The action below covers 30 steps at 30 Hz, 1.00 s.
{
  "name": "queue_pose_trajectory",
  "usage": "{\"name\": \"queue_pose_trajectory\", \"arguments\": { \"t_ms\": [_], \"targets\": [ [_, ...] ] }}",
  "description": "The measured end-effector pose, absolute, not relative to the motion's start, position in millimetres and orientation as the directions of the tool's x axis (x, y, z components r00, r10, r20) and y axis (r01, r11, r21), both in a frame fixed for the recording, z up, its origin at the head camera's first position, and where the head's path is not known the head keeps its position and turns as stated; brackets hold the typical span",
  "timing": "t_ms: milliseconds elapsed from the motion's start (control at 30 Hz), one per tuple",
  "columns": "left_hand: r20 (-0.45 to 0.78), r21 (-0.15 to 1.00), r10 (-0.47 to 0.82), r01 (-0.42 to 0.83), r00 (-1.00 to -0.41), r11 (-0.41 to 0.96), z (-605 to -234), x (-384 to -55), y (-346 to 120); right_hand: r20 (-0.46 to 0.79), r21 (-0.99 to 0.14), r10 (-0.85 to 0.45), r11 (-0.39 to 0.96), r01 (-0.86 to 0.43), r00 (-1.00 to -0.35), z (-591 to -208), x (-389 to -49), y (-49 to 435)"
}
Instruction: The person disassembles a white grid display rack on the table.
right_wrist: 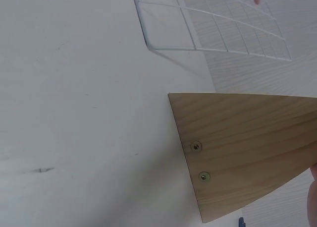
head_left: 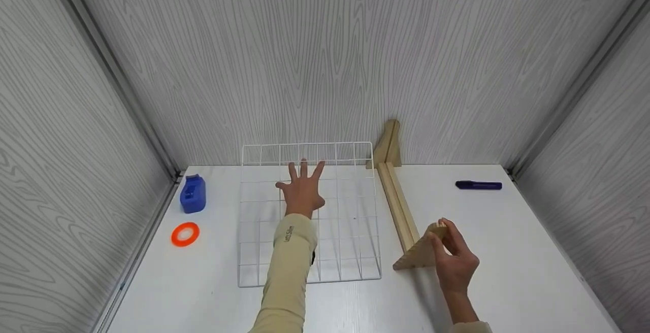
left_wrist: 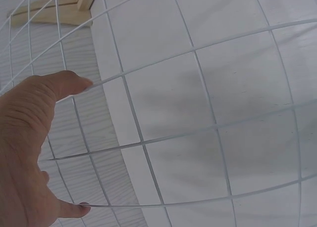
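A white wire grid panel (head_left: 350,280) stands in the middle of the white table, its far edge overlapping the back wall in the head view. My left hand (head_left: 302,193) is spread over it, fingers straight; in the left wrist view a fingertip and the thumb touch its wires (left_wrist: 193,50). To the right is a wooden stand with a long grooved rail (head_left: 398,203) and a pointed end piece at each end. My right hand (head_left: 454,259) pinches the top of the near end piece (head_left: 419,253), whose outer face (right_wrist: 242,123) carries two screws.
The stand's far end piece (head_left: 390,145) is at the back wall. A blue tape dispenser (head_left: 193,196) and an orange ring-shaped roll (head_left: 177,236) lie at the left. A dark blue marker (head_left: 480,185) lies at the back right. Grey wood-patterned walls (head_left: 325,59) enclose the table.
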<state>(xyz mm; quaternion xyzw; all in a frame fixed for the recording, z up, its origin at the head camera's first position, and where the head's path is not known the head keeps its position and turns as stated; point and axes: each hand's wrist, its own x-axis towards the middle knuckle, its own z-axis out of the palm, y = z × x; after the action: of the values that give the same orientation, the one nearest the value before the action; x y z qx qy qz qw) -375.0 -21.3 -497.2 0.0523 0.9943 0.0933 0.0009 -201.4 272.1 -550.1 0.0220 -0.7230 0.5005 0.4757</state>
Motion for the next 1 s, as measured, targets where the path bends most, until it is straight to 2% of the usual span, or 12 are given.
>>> {"name": "queue_pose_trajectory", "arguments": {
  "t_ms": [333, 600, 800, 1000],
  "targets": [
    [0.024, 0.190, 0.111, 0.113, -0.994, 0.975, -510, -377, -17, 0.745, -0.657, 0.378, 0.558, -0.507, -0.550, -549, -207, 269],
    [0.007, 0.204, 0.113, 0.112, -0.994, 0.972, -521, -377, -21, 0.796, -0.575, 0.284, 0.628, -0.524, -0.534, -546, -209, 264],
    [0.005, 0.222, 0.101, 0.100, -0.995, 0.970, -529, -371, -24, 0.778, -0.576, 0.242, 0.643, -0.505, -0.580, -546, -209, 266],
    [-0.018, 0.237, 0.111, 0.104, -0.994, 0.966, -534, -369, -24, 0.748, -0.602, 0.245, 0.644, -0.473, -0.617, -564, -220, 276]
  ]
}}
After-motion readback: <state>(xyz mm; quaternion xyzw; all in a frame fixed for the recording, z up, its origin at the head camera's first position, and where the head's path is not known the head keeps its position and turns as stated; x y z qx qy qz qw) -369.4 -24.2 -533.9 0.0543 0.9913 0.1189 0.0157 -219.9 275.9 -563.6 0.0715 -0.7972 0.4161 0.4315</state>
